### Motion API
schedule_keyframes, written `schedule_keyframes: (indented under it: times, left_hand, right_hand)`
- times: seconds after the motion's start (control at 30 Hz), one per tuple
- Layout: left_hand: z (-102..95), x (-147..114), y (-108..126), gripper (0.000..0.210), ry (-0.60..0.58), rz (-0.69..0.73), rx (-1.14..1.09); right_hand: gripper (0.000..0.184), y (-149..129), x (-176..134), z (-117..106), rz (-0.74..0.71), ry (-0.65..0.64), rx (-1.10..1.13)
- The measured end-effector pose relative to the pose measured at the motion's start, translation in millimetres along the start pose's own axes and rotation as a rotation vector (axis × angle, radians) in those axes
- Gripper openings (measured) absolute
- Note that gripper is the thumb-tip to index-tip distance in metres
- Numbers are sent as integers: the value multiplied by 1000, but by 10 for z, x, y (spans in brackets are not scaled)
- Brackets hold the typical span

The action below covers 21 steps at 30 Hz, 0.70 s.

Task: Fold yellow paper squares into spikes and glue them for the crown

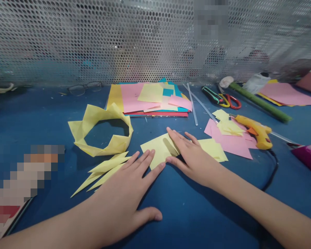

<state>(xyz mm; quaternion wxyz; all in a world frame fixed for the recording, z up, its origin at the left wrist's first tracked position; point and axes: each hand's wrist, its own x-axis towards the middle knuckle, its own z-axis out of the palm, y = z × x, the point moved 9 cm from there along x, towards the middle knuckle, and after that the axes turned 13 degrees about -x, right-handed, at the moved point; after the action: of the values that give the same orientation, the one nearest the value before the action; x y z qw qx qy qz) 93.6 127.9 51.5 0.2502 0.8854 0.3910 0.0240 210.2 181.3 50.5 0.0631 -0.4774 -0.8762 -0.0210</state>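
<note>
A small sheet of yellow paper (155,148) lies flat on the blue tabletop. My left hand (134,183) is spread, its index fingertip at the sheet's near edge and its palm beside folded yellow paper points (101,169). My right hand (190,152) rests on the sheet's right part with fingers stretched out; its palm hides some of that side. Behind my left hand stands a ring of folded yellow paper (101,151), shaped like a crown. More yellow paper pieces (214,148) lie just right of my right hand.
At the back sits a stack of coloured paper (129,98) before a perforated metal screen (145,41). To the right are a yellow glue gun (259,131) with a cord, pink scraps (235,143), red-and-yellow-handled scissors (233,101), a green stick (261,102) and glue sticks (193,107). Eyeglasses (85,88) lie back left.
</note>
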Motion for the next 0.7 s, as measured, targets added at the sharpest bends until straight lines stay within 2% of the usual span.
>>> schedule_keyframes:
  times: [0.17, 0.37, 0.57, 0.7]
  left_hand:
    - [1, 6, 15, 87, 2, 9, 4]
    - [-10, 13, -23, 78, 115, 90, 3]
    - [-235, 0, -95, 54, 313, 52, -3]
    - [-358, 13, -69, 60, 341, 80, -47]
  right_hand:
    - [63, -24, 6, -35, -7, 26, 15]
    - [62, -50, -6, -68, -35, 58, 75]
    - [57, -105, 2, -111, -93, 93, 167]
    - [50, -159, -35, -264, -147, 173, 319]
